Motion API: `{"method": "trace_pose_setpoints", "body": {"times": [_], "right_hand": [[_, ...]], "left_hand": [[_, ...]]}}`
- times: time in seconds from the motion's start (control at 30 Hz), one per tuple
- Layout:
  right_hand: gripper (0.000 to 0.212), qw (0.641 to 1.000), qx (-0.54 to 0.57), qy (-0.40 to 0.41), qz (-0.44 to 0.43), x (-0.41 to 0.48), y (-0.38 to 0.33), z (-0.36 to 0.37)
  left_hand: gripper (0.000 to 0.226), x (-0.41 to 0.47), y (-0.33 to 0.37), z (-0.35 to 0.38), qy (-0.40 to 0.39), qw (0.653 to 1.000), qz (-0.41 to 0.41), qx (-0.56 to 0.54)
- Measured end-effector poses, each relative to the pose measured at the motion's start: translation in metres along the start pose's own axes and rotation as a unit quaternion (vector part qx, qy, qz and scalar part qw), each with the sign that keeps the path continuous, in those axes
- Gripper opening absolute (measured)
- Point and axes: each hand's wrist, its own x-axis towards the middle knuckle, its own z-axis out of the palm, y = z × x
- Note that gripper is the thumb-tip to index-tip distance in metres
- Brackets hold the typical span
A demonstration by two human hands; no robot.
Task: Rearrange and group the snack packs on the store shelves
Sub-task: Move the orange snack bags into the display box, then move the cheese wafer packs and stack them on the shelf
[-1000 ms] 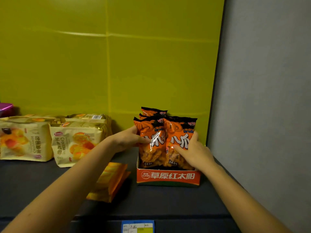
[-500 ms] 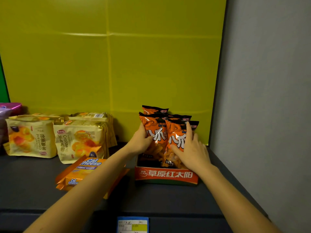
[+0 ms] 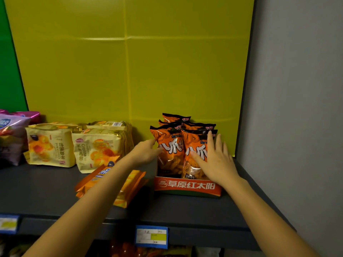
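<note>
Several orange snack packs [image 3: 171, 145] stand upright in a red display box [image 3: 187, 186] at the right end of the dark shelf [image 3: 37, 190]. My left hand [image 3: 146, 152] touches the left edge of the front-left pack with its fingers spread. My right hand [image 3: 216, 158] lies flat and open against the front-right pack [image 3: 196, 154]. Neither hand grips a pack. Orange Cal Cheese wafer packs [image 3: 128, 188] lie flat left of the box, partly hidden by my left forearm.
Yellow croissant bags [image 3: 96, 147] and similar yellow bags [image 3: 49, 145] stand further left, with purple packs [image 3: 11, 134] at the left edge. A grey side wall [image 3: 297, 108] bounds the shelf on the right. A price tag [image 3: 151, 236] hangs on the shelf front.
Both hands have let go of the orange packs and opened, fingers now resting flat against them. The view has shifted left, showing more of the shelf.
</note>
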Motion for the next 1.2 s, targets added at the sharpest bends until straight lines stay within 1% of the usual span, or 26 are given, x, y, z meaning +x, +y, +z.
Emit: {"method": "trace_pose_setpoints", "body": {"times": [0.1,0.13,0.17,0.23,0.3,0.37,0.47,0.53,0.57,0.63,0.7,0.77,0.83,0.9,1.0,1.03,1.13,1.2], "right_hand": [[0.070,0.991,0.034,0.093,-0.086,-0.010,-0.020,-0.008],[0.061,0.985,0.051,0.114,-0.123,-0.014,-0.029,-0.009],[0.052,0.978,0.070,0.116,-0.159,-0.019,-0.038,-0.010],[0.040,0.968,0.103,0.067,-0.218,-0.028,-0.060,-0.005],[0.039,0.960,0.124,-0.012,-0.249,-0.035,-0.080,0.004],[0.048,0.954,0.124,-0.092,-0.257,-0.038,-0.097,0.016],[0.072,0.949,0.101,-0.182,-0.237,-0.034,-0.121,0.033],[0.088,0.949,0.069,-0.225,-0.208,-0.027,-0.136,0.042],[0.095,0.948,0.034,-0.248,-0.196,-0.024,-0.142,0.046],[0.105,0.933,-0.051,-0.305,-0.184,-0.016,-0.151,0.051],[0.110,0.920,-0.091,-0.337,-0.176,-0.012,-0.156,0.055],[0.112,0.926,-0.095,-0.323,-0.170,-0.011,-0.157,0.057],[0.112,0.935,-0.088,-0.301,-0.164,-0.012,-0.156,0.056],[0.111,0.947,-0.078,-0.265,-0.163,-0.014,-0.153,0.054],[0.111,0.968,-0.044,-0.184,-0.163,-0.017,-0.144,0.043],[0.111,0.974,-0.030,-0.156,-0.162,-0.018,-0.140,0.039],[0.110,0.983,0.000,-0.086,-0.163,-0.023,-0.125,0.025],[0.110,0.985,-0.004,-0.067,-0.160,-0.028,-0.112,0.018]], "left_hand": [[0.044,-0.021,-0.020,-0.021,0.064,0.998,-0.009,-0.020],[0.038,-0.030,-0.027,-0.027,0.094,0.995,-0.006,-0.035],[0.033,-0.041,-0.037,-0.032,0.126,0.991,-0.009,-0.047],[0.024,-0.065,-0.059,-0.042,0.179,0.980,-0.031,-0.076],[0.019,-0.089,-0.081,-0.048,0.210,0.971,-0.066,-0.094],[0.015,-0.111,-0.104,-0.052,0.234,0.963,-0.104,-0.084],[0.011,-0.136,-0.134,-0.054,0.244,0.956,-0.143,-0.077],[0.018,-0.144,-0.151,-0.054,0.216,0.960,-0.167,-0.061],[0.023,-0.147,-0.157,-0.054,0.197,0.963,-0.175,-0.047],[0.028,-0.151,-0.162,-0.052,0.168,0.971,-0.172,-0.023],[0.031,-0.151,-0.164,-0.050,0.140,0.978,-0.152,-0.003],[0.032,-0.147,-0.164,-0.048,0.103,0.985,-0.135,0.013],[0.032,-0.142,-0.161,-0.046,0.077,0.989,-0.127,0.001],[0.030,-0.136,-0.154,-0.045,0.064,0.988,-0.131,-0.052],[0.025,-0.126,-0.143,-0.047,0.056,0.976,-0.164,-0.135],[0.030,-0.121,-0.141,-0.047,0.046,0.973,-0.175,-0.142],[0.056,-0.105,-0.135,-0.046,-0.001,0.973,-0.198,-0.114],[0.059,-0.095,-0.130,-0.044,-0.037,0.971,-0.216,-0.096]]}}
